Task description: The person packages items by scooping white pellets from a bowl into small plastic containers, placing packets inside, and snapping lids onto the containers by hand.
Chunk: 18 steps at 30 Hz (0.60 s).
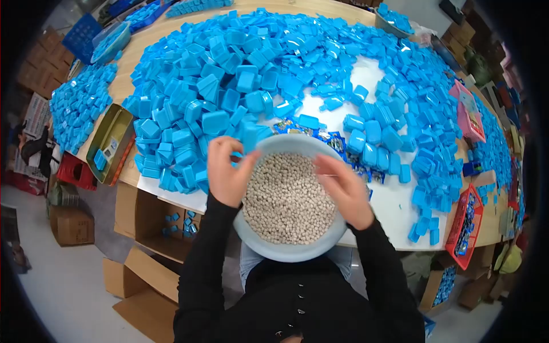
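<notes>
- Head view: pale grey-beige rounded pellets (pixel 289 200), massed in a grey-blue round basin (pixel 286 252) directly before the person's torso, at the front edge of the pale wooden bench (pixel 147 39); this central placing probably gives both hands equal access.
- Left hand (pixel 230 172): at the basin's left rim, fingers curled, thumb spread away from them; no object can be made out in the grip.
- Right hand (pixel 347 191): over the right side of the pellets, fingers close together and blurred; whether the grip pinches anything cannot be told.
- Basin wall: smooth, likely plastic, its raised curve apparently serving to contain the loose, grainy fill. Whether lap or bench edge bears the weight is hidden.
- Beyond the basin: dark, glossy printed packets (pixel 331 139), partly screened by the rim.
- Farther out: shiny bright-blue plastic boxes (pixel 216 122), rounded at the corners, heaped loosely over a flat white sheet (pixel 407 224) and bare wood.
- Right: red slatted plastic basket (pixel 463 228) with similar dark packets, its walls presumably keeping them from the boxes.
- Left: olive-gold rectangular tin (pixel 107 127), small blue pieces inside.
- Below: brown cardboard carton (pixel 150 273), flaps spread.
</notes>
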Available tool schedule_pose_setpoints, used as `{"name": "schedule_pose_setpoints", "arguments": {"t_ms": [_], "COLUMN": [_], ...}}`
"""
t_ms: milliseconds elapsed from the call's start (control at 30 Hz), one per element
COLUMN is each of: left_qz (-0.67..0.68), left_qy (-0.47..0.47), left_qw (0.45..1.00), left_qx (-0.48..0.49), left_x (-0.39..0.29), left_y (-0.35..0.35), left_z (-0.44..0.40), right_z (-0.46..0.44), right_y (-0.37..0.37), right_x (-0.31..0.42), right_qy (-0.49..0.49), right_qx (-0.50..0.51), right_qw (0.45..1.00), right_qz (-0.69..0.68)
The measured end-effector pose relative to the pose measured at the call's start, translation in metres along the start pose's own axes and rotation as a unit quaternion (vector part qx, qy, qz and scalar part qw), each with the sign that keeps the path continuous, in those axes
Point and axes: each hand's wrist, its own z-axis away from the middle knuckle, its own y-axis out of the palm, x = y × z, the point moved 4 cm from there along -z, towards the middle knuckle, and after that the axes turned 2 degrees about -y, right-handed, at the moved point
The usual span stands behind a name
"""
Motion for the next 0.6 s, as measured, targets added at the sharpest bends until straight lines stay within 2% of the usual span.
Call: {"name": "schedule_pose_setpoints", "arguments": {"t_ms": [67,100,133,267,300,333,367,433,467,600], "left_qz": [-0.010,-0.024,-0.023,-0.004,-0.001,-0.004,-0.009,-0.021,-0.021,0.029], "left_qy": [0.014,0.030,0.027,0.069,0.068,0.050,0.034,0.000,0.000,-0.024], "left_qw": [0.999,0.996,0.996,0.993,0.994,0.996,0.998,0.999,0.999,0.998], "left_qx": [0.043,0.078,0.085,0.091,0.091,0.076,0.061,0.035,0.035,0.058], "left_x": [-0.023,-0.031,-0.034,-0.044,-0.042,-0.036,-0.028,-0.017,-0.016,-0.012], "left_y": [0.013,0.018,0.020,0.022,0.020,0.015,0.009,0.001,0.001,0.001], "left_z": [0.024,0.033,0.040,0.055,0.058,0.059,0.060,0.063,0.064,0.062], "right_z": [-0.007,-0.016,-0.016,-0.024,-0.028,-0.033,-0.038,-0.040,-0.039,-0.034], "right_y": [0.039,0.056,0.055,0.050,0.047,0.045,0.044,0.047,0.051,0.085], "right_x": [0.001,-0.003,-0.005,-0.006,-0.009,-0.014,-0.021,-0.035,-0.040,-0.044], "right_qy": [0.063,0.060,0.066,0.074,0.076,0.039,0.001,-0.071,-0.071,-0.222], "right_qx": [0.016,0.052,0.048,0.080,0.080,0.101,0.120,0.154,0.153,0.177], "right_qw": [0.991,0.964,0.963,0.992,0.992,0.993,0.980,0.914,0.914,0.830], "right_qz": [-0.121,-0.255,-0.256,-0.071,-0.068,0.046,0.158,0.370,0.370,0.481]}}
